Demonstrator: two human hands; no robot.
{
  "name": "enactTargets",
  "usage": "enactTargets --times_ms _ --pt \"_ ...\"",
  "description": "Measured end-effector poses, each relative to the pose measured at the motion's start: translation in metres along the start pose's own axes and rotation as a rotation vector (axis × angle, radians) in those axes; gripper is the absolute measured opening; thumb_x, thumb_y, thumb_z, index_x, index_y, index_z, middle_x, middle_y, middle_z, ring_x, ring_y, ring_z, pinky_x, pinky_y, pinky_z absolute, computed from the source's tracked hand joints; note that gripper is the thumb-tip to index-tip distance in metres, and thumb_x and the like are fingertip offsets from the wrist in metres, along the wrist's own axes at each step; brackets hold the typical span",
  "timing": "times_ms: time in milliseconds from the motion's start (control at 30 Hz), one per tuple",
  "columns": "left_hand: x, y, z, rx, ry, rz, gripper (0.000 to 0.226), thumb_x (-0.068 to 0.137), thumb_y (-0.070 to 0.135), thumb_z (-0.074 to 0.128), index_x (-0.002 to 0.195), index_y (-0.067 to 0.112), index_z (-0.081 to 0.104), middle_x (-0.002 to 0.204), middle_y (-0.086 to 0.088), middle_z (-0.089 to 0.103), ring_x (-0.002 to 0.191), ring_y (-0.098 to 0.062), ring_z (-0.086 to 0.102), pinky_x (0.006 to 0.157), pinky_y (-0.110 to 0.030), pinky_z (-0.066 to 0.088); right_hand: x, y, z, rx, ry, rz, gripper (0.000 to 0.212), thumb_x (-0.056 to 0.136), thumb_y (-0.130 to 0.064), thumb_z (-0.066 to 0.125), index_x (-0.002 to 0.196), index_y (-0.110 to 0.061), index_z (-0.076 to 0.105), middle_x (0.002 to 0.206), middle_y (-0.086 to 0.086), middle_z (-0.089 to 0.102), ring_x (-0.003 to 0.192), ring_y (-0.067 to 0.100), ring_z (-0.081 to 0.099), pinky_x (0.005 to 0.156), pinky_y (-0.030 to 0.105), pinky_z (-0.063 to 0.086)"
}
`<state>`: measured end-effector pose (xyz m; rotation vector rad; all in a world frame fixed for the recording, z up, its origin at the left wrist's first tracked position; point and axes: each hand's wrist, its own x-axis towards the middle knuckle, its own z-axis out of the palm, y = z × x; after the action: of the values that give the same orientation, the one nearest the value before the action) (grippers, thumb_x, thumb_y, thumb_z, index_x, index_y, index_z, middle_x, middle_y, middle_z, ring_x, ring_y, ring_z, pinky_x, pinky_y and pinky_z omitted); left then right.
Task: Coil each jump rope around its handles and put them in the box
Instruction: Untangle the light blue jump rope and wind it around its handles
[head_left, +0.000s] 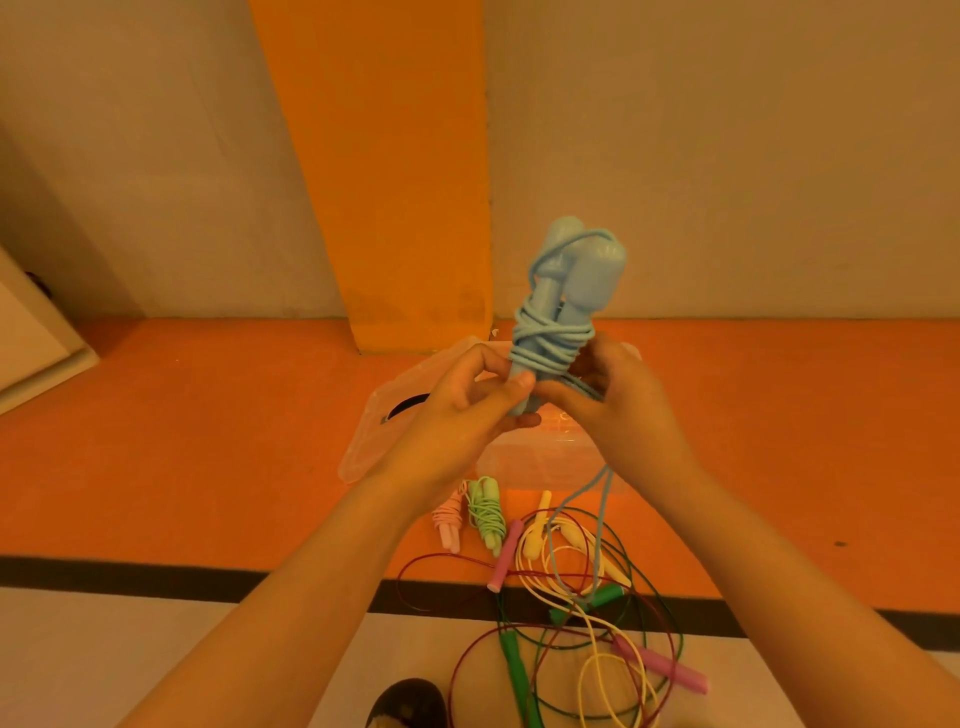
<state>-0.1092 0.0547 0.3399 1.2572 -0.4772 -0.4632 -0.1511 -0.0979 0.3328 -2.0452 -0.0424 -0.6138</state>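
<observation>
Low in the frame, on the pale floor, a tangle of loose red, green and yellow jump ropes (576, 623) lies with pink and green handles. Just above it sit a coiled pale green rope (485, 512) and a coiled pink one (449, 522), beside the clear plastic box (540, 457). At centre, the left hand (457, 415) pinches the lower ends of the paired light blue plastic handles (566, 291), held upright over the box; the right hand (623, 410) curls around the wraps and the blue cord. Its unwound tail (597, 499) drops into the tangle, so pulling could snag it. The wraps look loose and may slide off if either grip eases.
</observation>
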Motion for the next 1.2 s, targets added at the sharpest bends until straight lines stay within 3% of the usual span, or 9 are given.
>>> enactTargets --times_ms 133,400,533,667,767,833,967,1100,1200 --pt "0.000 -0.002 -0.001 -0.055 0.009 -0.008 0.016 0.080 0.016 0.060 0.082 0.012 0.045 0.095 -0.016 0.066 0.089 -0.025 0.067 0.084 -0.036 0.057 -0.002 -0.003 -0.001 -0.148 0.003 -0.011 0.008 0.085 -0.024 0.070 0.083 -0.021 0.063 0.056 -0.016 0.048 0.058 -0.007 0.052 0.051 0.013 0.033" --pt "0.003 -0.004 0.006 0.083 0.132 0.052 0.021 0.086 -0.006 0.061 0.080 0.009 0.048 0.084 -0.007 0.067 0.079 -0.017 0.065 0.079 -0.030 0.058 -0.002 -0.008 0.000 -0.084 0.130 0.098 0.018 0.077 -0.019 0.077 0.075 -0.022 0.060 0.063 -0.016 0.055 0.058 0.000 0.055 0.054 0.019 0.040" --pt "0.005 -0.008 0.012 0.142 0.219 0.085 0.020 0.086 -0.005 0.064 0.079 0.008 0.049 0.083 -0.006 0.067 0.080 -0.019 0.065 0.080 -0.034 0.057 -0.001 -0.008 0.000 0.008 0.119 0.206 0.022 0.081 -0.021 0.073 0.067 -0.023 0.057 0.056 -0.008 0.057 0.045 0.003 0.051 0.049 0.024 0.040" --pt "0.008 -0.013 0.008 0.253 0.371 0.117 0.022 0.082 0.001 0.072 0.080 0.007 0.051 0.093 -0.027 0.064 0.086 -0.029 0.062 0.081 -0.045 0.054 -0.003 -0.012 0.003 0.126 0.064 0.246 0.017 0.088 -0.009 0.064 0.075 -0.019 0.062 0.061 -0.003 0.062 0.045 0.004 0.054 0.048 0.022 0.044" --pt "0.008 -0.016 0.006 0.368 0.435 0.161 0.029 0.073 0.005 0.080 0.073 0.014 0.053 0.081 -0.017 0.061 0.080 -0.021 0.057 0.075 -0.043 0.047 -0.007 -0.015 0.006 0.185 0.038 0.220 0.010 0.086 -0.011 0.068 0.079 -0.017 0.063 0.066 -0.002 0.065 0.051 0.004 0.057 0.051 0.019 0.045" --pt "0.007 -0.018 0.011 0.422 0.441 0.181 0.035 0.068 0.008 0.084 0.070 0.015 0.050 0.075 -0.011 0.056 0.075 -0.017 0.051 0.072 -0.039 0.043 -0.010 -0.015 0.008 0.185 0.050 0.197 0.008 0.083 -0.019 0.072 0.080 -0.016 0.065 0.067 -0.004 0.065 0.056 0.004 0.059 0.053 0.018 0.044" --pt "0.004 -0.024 0.017 0.553 0.462 0.241 0.039 0.055 0.033 0.078 0.068 0.018 0.044 0.078 -0.018 0.057 0.079 -0.029 0.056 0.072 -0.043 0.046 -0.012 -0.015 0.010 0.198 0.125 0.191 0.012 0.077 -0.025 0.077 0.076 -0.020 0.066 0.071 -0.003 0.067 0.062 0.008 0.060 0.058 0.022 0.046" --pt "0.004 -0.024 0.016 0.551 0.407 0.274 0.040 0.062 0.023 0.085 0.070 0.020 0.046 0.082 -0.016 0.055 0.079 -0.026 0.054 0.066 -0.032 0.048 -0.010 -0.014 0.009 0.174 0.140 0.183 0.010 0.079 -0.019 0.075 0.078 -0.018 0.066 0.071 -0.006 0.065 0.063 0.007 0.060 0.059 0.022 0.047" --pt "0.003 -0.018 0.014 0.469 0.313 0.218 0.035 0.065 0.031 0.082 0.077 0.021 0.050 0.093 -0.016 0.062 0.085 -0.025 0.062 0.070 -0.031 0.054 -0.006 -0.011 0.002 0.206 0.126 0.176 0.009 0.081 -0.014 0.073 0.082 -0.019 0.065 0.068 -0.012 0.063 0.062 0.001 0.060 0.060 0.021 0.048"
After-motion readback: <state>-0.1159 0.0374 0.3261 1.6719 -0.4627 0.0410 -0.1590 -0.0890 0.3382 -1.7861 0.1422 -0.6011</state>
